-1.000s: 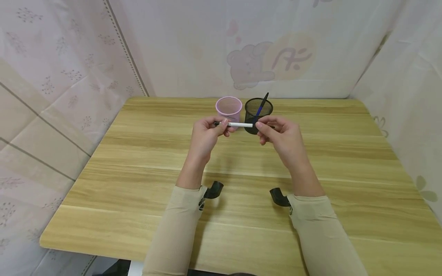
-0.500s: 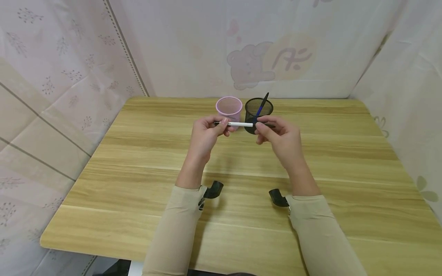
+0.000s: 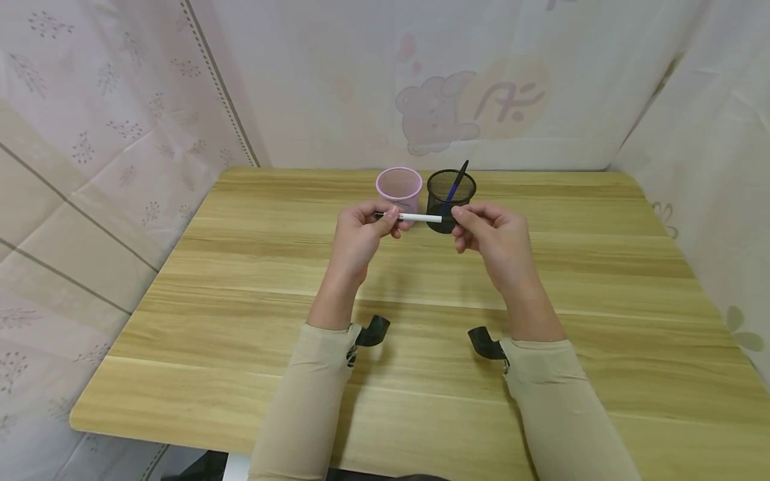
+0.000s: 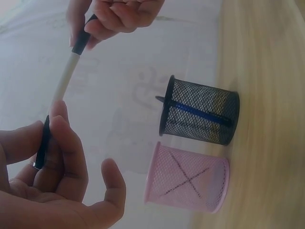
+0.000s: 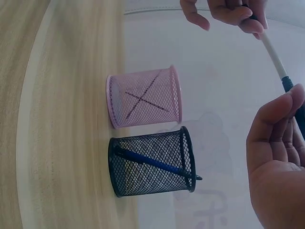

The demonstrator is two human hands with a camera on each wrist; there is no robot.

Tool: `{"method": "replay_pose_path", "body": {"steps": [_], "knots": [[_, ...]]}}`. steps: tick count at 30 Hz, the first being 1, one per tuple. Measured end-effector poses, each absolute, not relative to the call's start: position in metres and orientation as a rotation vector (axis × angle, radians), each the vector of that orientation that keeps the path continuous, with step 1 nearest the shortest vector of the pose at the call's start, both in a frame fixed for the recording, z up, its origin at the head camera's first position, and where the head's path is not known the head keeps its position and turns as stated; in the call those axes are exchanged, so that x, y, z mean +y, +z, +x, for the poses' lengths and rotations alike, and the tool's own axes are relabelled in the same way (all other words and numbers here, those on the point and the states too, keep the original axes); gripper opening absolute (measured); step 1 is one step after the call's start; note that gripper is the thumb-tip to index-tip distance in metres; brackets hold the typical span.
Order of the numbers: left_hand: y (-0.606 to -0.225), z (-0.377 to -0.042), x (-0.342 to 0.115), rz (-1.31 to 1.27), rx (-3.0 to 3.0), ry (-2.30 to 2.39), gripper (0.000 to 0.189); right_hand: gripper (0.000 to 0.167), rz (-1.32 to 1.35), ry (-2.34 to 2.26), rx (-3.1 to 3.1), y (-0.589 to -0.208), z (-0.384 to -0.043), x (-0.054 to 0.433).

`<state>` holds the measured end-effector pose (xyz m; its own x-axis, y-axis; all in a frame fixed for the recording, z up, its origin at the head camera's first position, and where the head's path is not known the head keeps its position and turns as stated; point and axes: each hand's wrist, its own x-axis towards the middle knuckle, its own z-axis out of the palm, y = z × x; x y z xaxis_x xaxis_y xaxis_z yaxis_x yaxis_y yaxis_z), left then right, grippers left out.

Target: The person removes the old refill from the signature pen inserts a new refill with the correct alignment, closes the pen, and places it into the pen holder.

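Observation:
In the head view a white pen (image 3: 421, 218) with black end sections is held level in the air between the two hands. My left hand (image 3: 361, 234) pinches its left end between thumb and fingers. The right hand (image 3: 496, 244) pinches the black right end (image 4: 82, 42), which its fingers partly cover. Behind the hands stand two mesh pen holders, a pink one (image 3: 400, 184) and a black one (image 3: 436, 194). A blue pen with a dark tip (image 5: 155, 163) leans inside the black holder. Dark crossed lines show on the pink holder's side in both wrist views.
The pen holders stand side by side near the back edge of the wooden table (image 3: 252, 321). Patterned curtains (image 3: 325, 87) hang behind the table and at both sides. A black curved piece (image 3: 373, 331) sticks out at each sleeve cuff.
The right hand shifts slightly left, then back right, along the pen's black end. My left hand and the pen holders stay in place.

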<state>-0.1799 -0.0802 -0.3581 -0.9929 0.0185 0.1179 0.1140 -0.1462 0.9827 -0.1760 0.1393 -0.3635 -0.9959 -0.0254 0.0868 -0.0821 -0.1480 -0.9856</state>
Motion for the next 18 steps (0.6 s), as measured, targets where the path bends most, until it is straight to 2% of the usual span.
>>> {"method": "replay_pose_path", "body": {"steps": [9,18], "knots": [[-0.36,-0.1805,-0.0818,-0.144,-2.005,-2.325,0.013,0.01,0.245,2.284,-1.985,-0.3707,-0.1781,0.1397],[-0.3599,-0.1796,-0.0826,-0.152,-1.986,-2.339,0.013,0.009,0.296,2.226,-2.016,-0.3713,-0.1761,0.14]]}}
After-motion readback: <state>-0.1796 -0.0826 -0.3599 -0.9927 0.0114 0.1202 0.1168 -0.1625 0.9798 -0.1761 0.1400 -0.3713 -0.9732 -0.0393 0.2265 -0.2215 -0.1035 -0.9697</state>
